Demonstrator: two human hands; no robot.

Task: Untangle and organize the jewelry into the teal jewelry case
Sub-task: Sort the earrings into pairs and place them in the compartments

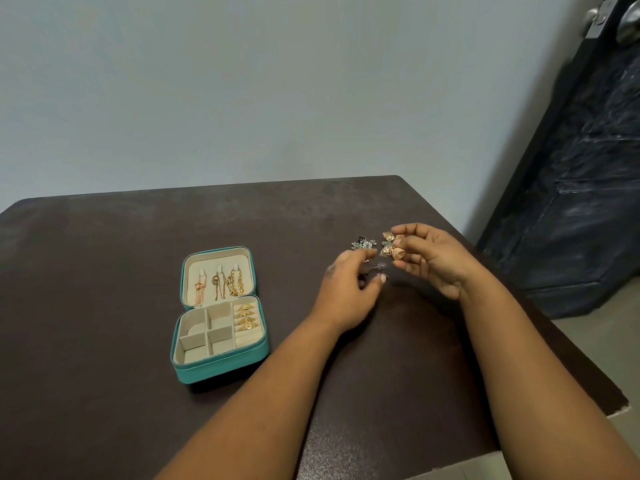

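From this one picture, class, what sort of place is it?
Probably a room in a home: a plain painted wall, a dark door with a round knob, and a small table holding a jewelry case.

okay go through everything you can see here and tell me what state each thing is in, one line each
Teal jewelry case: open, lid laid back on the table.
Chains: hanging in the lid.
Gold rings: slotted in the right-hand ring rolls.
Square compartments: look empty.
Left hand: fingers curled over dark jewelry pieces.
Right hand: pinching gold leaf-shaped pieces.
Silver cluster: lying loose on the table.
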